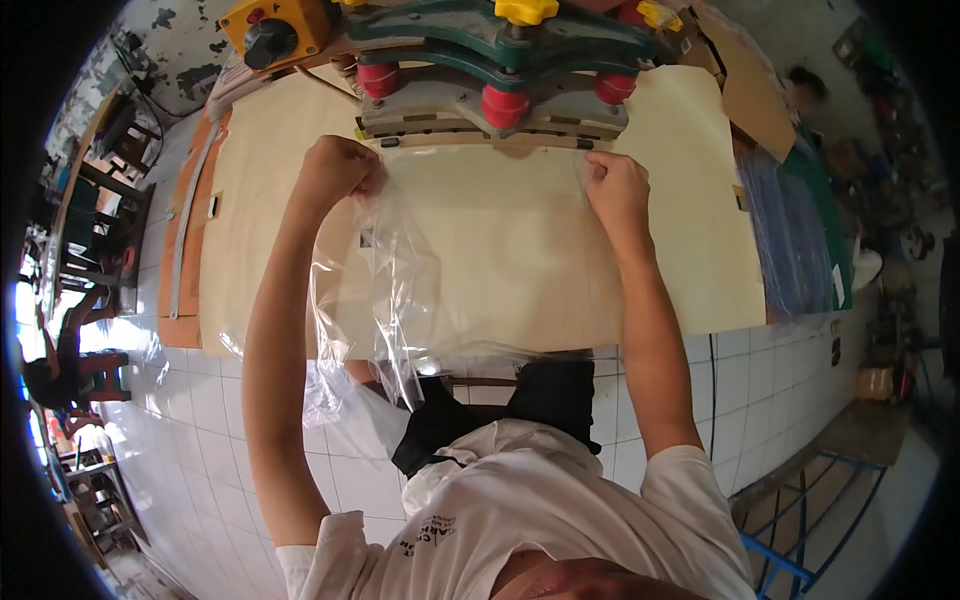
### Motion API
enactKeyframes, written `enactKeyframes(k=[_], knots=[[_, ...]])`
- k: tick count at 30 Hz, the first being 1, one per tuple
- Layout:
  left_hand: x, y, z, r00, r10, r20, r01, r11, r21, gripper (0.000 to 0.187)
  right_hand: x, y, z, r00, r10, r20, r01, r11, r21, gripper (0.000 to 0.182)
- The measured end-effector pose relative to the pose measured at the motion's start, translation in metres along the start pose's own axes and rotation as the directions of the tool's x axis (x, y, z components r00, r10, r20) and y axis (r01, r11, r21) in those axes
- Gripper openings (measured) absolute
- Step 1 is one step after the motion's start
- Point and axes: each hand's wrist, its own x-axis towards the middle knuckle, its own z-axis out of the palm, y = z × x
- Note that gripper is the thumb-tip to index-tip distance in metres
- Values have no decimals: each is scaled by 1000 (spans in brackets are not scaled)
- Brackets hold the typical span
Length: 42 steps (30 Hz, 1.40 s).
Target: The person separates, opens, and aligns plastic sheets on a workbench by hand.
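A clear plastic sheet [480,230] is stretched over the cream-coloured table cover [690,220], its far edge at the bar of a green and grey press [450,100]. My left hand [342,168] is closed on the sheet's far left corner. At the far right corner my right hand [616,185] pinches the same sheet. Both hands are just in front of the press bar, one near each end. The sheet's left part is wrinkled and shiny, and its near edge hangs over the table's front edge towards my lap.
A yellow switch box [270,32] with a black knob is at the back left. Stacked clear blue-tinted sheets [787,235] lie at the right, below brown cardboard [755,95]. A metal strip [190,230] lies at the left edge. Another person [62,360] is far left.
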Motion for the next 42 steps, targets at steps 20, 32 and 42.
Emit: enactKeyframes(k=[20,32,42], knots=[[11,-14,-2,991,-56,125,78,981,-179,12,7,-8,-7,985,169,28,-171,981,88,15],[10,-12,-1,993,-81,91,97,977,-190,12,12,-8,-7,963,269,13,-269,961,68,24],[4,-1,2,990,-141,-9,135,961,-243,32,13,-13,-12,950,310,41,-312,945,102,28]])
